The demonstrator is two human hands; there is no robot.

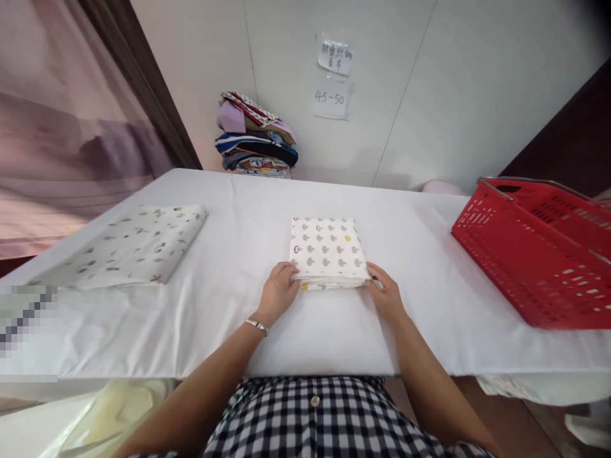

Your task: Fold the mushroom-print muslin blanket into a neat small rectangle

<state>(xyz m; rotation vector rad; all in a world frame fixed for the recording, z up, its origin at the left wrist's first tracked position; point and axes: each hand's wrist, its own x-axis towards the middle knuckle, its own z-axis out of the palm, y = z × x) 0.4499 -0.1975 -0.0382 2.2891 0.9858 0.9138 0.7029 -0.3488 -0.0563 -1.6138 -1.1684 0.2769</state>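
Note:
A folded white cloth printed with small grey mushrooms (327,248) lies in the middle of the white-covered table (238,210). My left hand (277,294) curls its fingers around the cloth's near left corner. My right hand (386,294) grips the near right corner, fingers tucked at the folded edge. Both hands rest on the table just in front of me. A metal bracelet sits on my left wrist.
A second folded patterned cloth (128,247) lies at the left of the table. A red plastic basket (539,248) stands at the right edge. A stack of folded coloured fabrics (255,137) sits against the back wall under two paper notes (333,79).

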